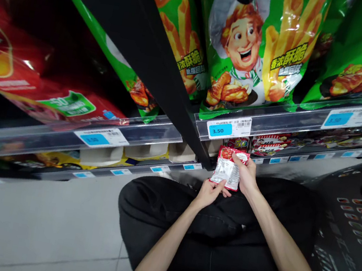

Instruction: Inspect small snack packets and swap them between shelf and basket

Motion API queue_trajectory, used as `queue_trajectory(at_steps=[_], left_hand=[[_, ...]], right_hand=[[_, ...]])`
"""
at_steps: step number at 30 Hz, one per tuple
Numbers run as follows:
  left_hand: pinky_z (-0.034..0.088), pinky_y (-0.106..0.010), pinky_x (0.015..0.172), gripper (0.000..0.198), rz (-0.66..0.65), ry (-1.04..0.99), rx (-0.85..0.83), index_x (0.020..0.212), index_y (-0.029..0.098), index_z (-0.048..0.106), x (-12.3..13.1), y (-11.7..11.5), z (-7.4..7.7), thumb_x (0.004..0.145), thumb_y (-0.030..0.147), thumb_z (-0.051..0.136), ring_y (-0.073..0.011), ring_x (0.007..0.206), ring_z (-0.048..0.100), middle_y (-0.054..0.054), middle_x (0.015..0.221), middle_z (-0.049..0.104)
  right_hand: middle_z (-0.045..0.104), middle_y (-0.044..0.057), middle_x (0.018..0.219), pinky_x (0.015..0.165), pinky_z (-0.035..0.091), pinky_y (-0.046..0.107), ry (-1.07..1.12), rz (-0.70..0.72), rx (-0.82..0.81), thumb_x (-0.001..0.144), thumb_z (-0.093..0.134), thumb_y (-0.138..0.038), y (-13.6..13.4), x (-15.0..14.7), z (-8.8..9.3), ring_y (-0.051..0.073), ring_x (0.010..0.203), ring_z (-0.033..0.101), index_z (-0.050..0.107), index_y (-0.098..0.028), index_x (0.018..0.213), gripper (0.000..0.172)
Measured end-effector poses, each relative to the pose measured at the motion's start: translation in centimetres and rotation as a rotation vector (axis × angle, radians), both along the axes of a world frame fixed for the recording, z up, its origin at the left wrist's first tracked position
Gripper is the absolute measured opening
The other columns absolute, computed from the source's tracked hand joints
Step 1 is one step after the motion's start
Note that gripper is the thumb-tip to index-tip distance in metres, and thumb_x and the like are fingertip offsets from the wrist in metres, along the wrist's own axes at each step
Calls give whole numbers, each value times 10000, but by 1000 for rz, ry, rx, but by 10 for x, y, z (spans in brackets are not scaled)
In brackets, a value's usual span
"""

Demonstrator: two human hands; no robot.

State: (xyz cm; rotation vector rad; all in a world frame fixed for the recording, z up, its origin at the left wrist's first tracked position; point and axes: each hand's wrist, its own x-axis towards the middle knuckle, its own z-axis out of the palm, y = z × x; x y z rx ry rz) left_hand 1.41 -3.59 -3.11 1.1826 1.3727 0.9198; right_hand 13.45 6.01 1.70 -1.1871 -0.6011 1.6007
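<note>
A small red and silver snack packet (222, 171) is held above my lap, close to the shelf's lower edge. My left hand (210, 192) grips its bottom edge, thumb resting on the silver face. On the packet's upper right side, my right hand (246, 174) is closed with the thumb over the front. The fingers behind the packet are hidden. Just beyond it, more small packets (270, 143) stand on the low shelf, some with red and white stripes.
Large green snack bags (244, 49) fill the shelf above, behind a clear price rail (285, 113). Red bags (23, 58) stand at left, past a black shelf upright (154, 47). A dark shopping basket (342, 227) is at my right. Pale floor tiles (48, 224) lie at left.
</note>
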Motion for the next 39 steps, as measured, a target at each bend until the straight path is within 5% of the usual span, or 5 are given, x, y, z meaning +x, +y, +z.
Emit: queue_trajectory(at_steps=[9, 18, 28, 33, 39], left_hand=[[548, -314, 651, 628, 110, -223, -37, 575, 142, 746, -6, 1, 0, 917, 635, 559, -191, 550, 649, -105, 547, 698], [526, -287, 589, 426, 359, -757, -212, 451, 192, 504, -21, -4, 4, 729, 382, 765, -110, 387, 448, 44, 334, 389], [477, -322, 550, 339, 148, -921, -247, 705, 147, 686, -19, 0, 2, 734, 484, 697, -192, 564, 543, -58, 577, 589], [544, -359, 676, 608, 140, -715, -377, 988, 79, 759, -17, 7, -9, 861, 609, 491, -293, 870, 674, -178, 934, 736], [550, -350, 635, 592, 282, -494, -325, 806, 143, 728, -13, 7, -20, 860, 676, 478, -288, 860, 675, -149, 907, 742]], right_hand=[[778, 5, 840, 764, 528, 319, 25, 106, 7, 638, 882, -462, 2, 1, 3, 217, 793, 709, 729, -212, 846, 360], [756, 28, 1044, 845, 526, 370, 329, 556, 40, 749, 724, -623, -8, 2, 21, 257, 1019, 681, 682, -264, 1031, 458], [727, -2, 857, 803, 561, 306, 68, 459, 184, 530, 939, -401, -5, 1, 11, 187, 819, 666, 711, -203, 910, 485], [748, 25, 890, 761, 566, 297, -187, 268, 238, 670, 862, -518, -4, -4, -7, 181, 812, 679, 724, -184, 905, 431], [753, 33, 834, 735, 567, 289, -413, 84, 226, 852, 695, -570, 1, -3, -24, 193, 823, 694, 731, -175, 905, 400]])
